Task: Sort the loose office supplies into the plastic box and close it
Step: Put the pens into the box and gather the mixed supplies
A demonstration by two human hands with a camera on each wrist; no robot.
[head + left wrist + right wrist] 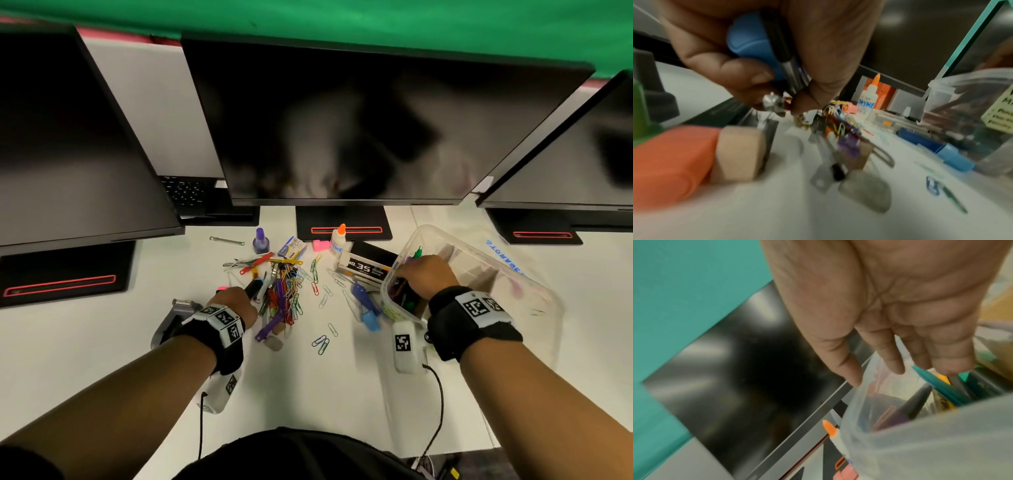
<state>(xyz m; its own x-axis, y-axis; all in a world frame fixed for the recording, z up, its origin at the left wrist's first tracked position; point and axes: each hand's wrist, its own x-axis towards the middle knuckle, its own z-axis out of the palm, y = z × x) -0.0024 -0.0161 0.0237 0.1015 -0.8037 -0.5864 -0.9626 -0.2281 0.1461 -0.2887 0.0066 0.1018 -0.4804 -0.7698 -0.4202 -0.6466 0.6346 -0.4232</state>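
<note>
The clear plastic box (pixel 534 284) stands open at the right of the white desk, with several pens (pixel 937 386) upright in its near-left compartment. My right hand (pixel 416 270) is inside it, fingers (pixel 888 360) straight, tips resting on the pens. My left hand (pixel 246 294) is at the left edge of a pile of coloured paper clips and pens (pixel 284 287). It grips a blue-capped marker (pixel 750 42) and a black pen (pixel 781 53) together. Something small and metallic shows at its fingertips, blurred.
Behind the pile stand a glue bottle (pixel 339 240), a purple ink bottle (pixel 261 240), a staples box (pixel 368 265) and a pink eraser (pixel 321 245). A blue marker (pixel 366 305) lies beside the plastic box. A grey stapler (pixel 171 318) is under my left wrist. Three monitors (pixel 342 120) line the back.
</note>
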